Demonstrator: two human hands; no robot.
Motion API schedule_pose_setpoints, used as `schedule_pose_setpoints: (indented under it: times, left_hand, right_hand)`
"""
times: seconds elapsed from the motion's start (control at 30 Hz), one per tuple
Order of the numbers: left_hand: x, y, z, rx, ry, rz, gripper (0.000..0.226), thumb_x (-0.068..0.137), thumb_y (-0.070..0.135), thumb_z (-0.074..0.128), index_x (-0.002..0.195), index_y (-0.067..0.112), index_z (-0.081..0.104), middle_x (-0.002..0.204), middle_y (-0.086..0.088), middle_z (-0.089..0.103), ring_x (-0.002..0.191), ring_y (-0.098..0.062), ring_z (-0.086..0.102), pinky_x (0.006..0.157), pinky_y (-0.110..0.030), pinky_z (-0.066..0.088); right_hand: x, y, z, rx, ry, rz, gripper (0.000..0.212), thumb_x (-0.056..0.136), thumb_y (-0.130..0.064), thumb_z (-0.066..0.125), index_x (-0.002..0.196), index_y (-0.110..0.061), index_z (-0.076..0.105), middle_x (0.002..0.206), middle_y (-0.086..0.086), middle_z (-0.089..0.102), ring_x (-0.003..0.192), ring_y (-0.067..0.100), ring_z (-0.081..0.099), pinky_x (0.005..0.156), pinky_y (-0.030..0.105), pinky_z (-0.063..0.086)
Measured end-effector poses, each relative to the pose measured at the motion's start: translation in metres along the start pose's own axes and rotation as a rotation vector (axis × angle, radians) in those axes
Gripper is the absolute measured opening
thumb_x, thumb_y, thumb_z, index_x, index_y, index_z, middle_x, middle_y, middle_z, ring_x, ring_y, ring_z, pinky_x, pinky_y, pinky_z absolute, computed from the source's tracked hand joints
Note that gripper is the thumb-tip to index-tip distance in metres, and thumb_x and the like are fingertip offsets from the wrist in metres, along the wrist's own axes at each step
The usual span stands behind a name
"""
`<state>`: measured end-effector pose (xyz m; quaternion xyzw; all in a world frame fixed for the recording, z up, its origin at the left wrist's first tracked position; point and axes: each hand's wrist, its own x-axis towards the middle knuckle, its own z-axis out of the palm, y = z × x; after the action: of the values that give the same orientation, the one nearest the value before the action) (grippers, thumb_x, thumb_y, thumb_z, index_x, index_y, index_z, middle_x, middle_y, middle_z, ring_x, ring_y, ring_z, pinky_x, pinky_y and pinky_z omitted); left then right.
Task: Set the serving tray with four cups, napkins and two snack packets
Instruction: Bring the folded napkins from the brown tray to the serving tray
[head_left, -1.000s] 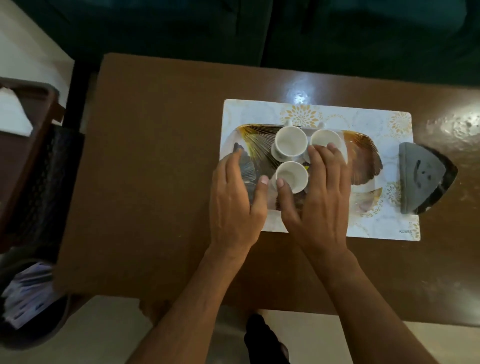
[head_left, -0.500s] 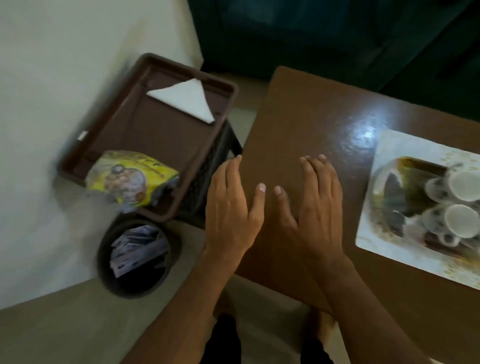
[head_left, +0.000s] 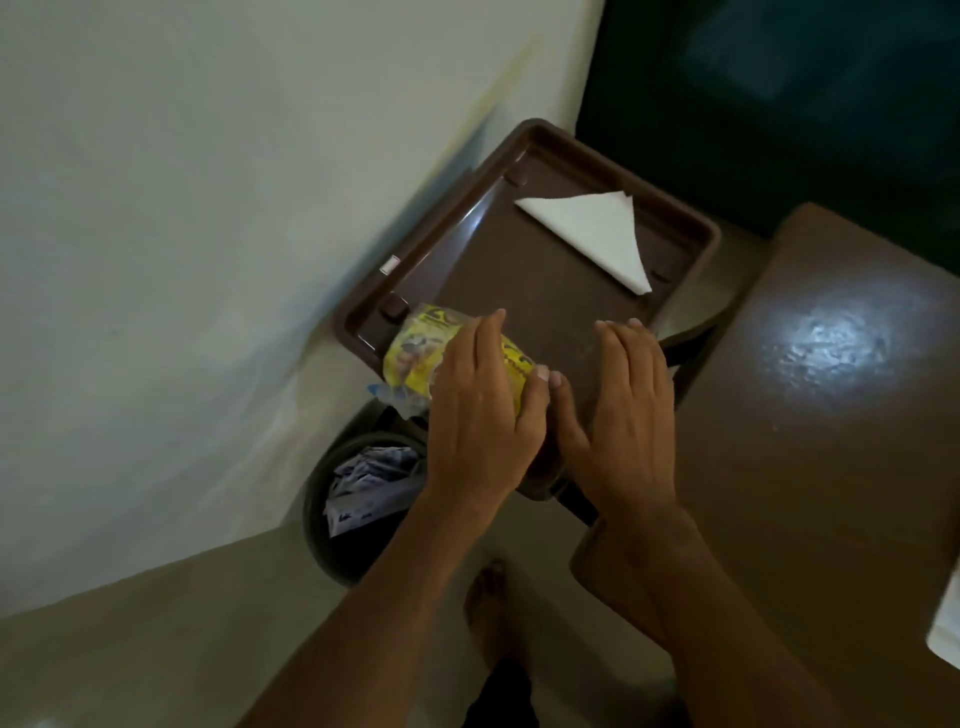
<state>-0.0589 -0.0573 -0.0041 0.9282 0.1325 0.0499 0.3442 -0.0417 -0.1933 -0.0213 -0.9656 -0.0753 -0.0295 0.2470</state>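
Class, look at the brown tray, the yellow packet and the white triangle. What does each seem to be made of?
Brown tray: likely moulded plastic, semi-gloss, with rounded rim and a light streak.
Yellow packet: thin printed plastic film, glossy and crinkled, under the left hand.
White triangle: probably a folded paper napkin, matte, soft-edged.

Left hand (head_left: 480, 415) rests on a yellow packet (head_left: 415, 353) at the brown tray's (head_left: 431, 244) near edge; right hand (head_left: 621, 415) spread flat beside it; napkin (head_left: 597, 234) at the tray's far end.
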Motion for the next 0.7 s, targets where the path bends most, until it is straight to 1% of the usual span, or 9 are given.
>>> schedule_pose_setpoints:
  times: [0.1,0.17,0.23,0.3,0.37,0.47,0.53,0.63,0.7]
  left_hand:
    - [0.022,-0.001,0.006,0.008,-0.004,0.014,0.063,0.099,0.039,0.054,0.152,0.005,0.045,0.151,-0.011,0.052,0.141,-0.022,0.049,0.114,-0.034,0.045]
    - [0.041,-0.002,0.014,0.014,-0.015,0.012,0.063,0.100,0.039,0.054,0.153,0.006,0.043,0.153,-0.011,0.051,0.141,-0.022,0.048,0.114,-0.035,0.046]
    - [0.059,-0.003,0.022,0.015,-0.025,0.020,0.063,0.101,0.039,0.055,0.154,0.007,0.042,0.154,-0.011,0.049,0.141,-0.022,0.048,0.112,-0.036,0.048]
    - [0.076,-0.004,0.033,0.005,-0.045,0.029,0.063,0.102,0.038,0.056,0.154,0.007,0.041,0.153,-0.012,0.049,0.139,-0.023,0.050,0.110,-0.037,0.050]
    - [0.091,-0.004,0.044,0.006,-0.068,0.037,0.062,0.102,0.036,0.057,0.154,0.007,0.042,0.153,-0.013,0.049,0.139,-0.024,0.050,0.109,-0.037,0.051]
    - [0.111,-0.004,0.060,0.005,-0.106,0.037,0.061,0.102,0.035,0.058,0.153,0.006,0.043,0.150,-0.012,0.051,0.137,-0.023,0.050,0.106,-0.026,0.043]
    - [0.120,-0.004,0.068,-0.013,-0.128,0.028,0.059,0.103,0.033,0.058,0.153,0.006,0.043,0.148,-0.011,0.052,0.136,-0.022,0.050,0.104,-0.023,0.040]
    - [0.130,-0.004,0.078,-0.045,-0.154,0.010,0.056,0.103,0.031,0.057,0.152,0.007,0.044,0.146,-0.010,0.053,0.134,-0.022,0.051,0.106,-0.031,0.046]
    - [0.134,-0.005,0.082,-0.062,-0.169,-0.004,0.054,0.104,0.030,0.057,0.151,0.007,0.046,0.144,-0.010,0.054,0.132,-0.022,0.053,0.105,-0.032,0.048]
  right_hand:
    - [0.019,-0.001,0.010,-0.033,-0.023,0.028,0.064,0.104,-0.048,0.053,0.151,-0.006,0.043,0.156,0.013,0.046,0.153,0.028,0.033,0.125,0.047,0.031]
    - [0.037,0.003,0.017,-0.049,-0.014,0.044,0.064,0.104,-0.049,0.051,0.150,-0.006,0.044,0.155,0.014,0.047,0.152,0.029,0.035,0.124,0.048,0.033]
    - [0.055,0.007,0.022,-0.062,-0.017,0.069,0.064,0.104,-0.048,0.053,0.150,-0.005,0.044,0.154,0.014,0.048,0.149,0.030,0.039,0.122,0.049,0.036]
    - [0.074,0.013,0.027,-0.081,-0.023,0.104,0.061,0.103,-0.041,0.058,0.149,-0.004,0.045,0.152,0.015,0.048,0.146,0.030,0.041,0.121,0.049,0.037]
    - [0.091,0.020,0.031,-0.116,-0.042,0.130,0.056,0.100,-0.029,0.062,0.148,-0.002,0.047,0.151,0.016,0.048,0.143,0.031,0.042,0.121,0.048,0.039]
    - [0.112,0.030,0.037,-0.183,-0.087,0.142,0.053,0.097,-0.012,0.065,0.146,0.000,0.050,0.148,0.020,0.050,0.141,0.035,0.044,0.117,0.047,0.043]
    - [0.123,0.037,0.039,-0.224,-0.115,0.140,0.051,0.094,-0.003,0.065,0.144,0.001,0.053,0.146,0.023,0.051,0.138,0.039,0.046,0.112,0.048,0.047]
    - [0.136,0.043,0.042,-0.272,-0.145,0.157,0.044,0.093,-0.001,0.065,0.137,-0.002,0.057,0.143,0.022,0.053,0.131,0.038,0.051,0.105,0.048,0.052]
    - [0.141,0.045,0.043,-0.278,-0.157,0.162,0.041,0.093,0.000,0.066,0.133,-0.001,0.060,0.138,0.022,0.055,0.125,0.038,0.055,0.102,0.048,0.053]
